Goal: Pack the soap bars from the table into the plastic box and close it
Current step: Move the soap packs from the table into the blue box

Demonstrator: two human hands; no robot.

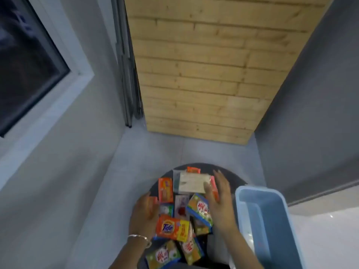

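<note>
Several wrapped soap bars lie heaped on a small round dark table [233, 172]. Among them are an orange Tide bar [172, 227], an orange bar [165, 189], a pale white bar [191, 182] and green-and-blue bars [200, 208]. My left hand [143, 216] rests flat on the left side of the heap, fingers spread over a pink bar [153, 201]. On the right side my right hand [219, 197] lies with fingers spread, touching the white bar and a pink one. An open light-blue plastic box [266, 216] stands to the right, seemingly empty. Neither hand is closed on a bar.
A wooden plank panel [209, 74] leans against the grey wall ahead. A dark window [25, 61] is at the left. Grey floor surrounds the table, and a white surface [326, 233] lies right of the box. No lid is visible.
</note>
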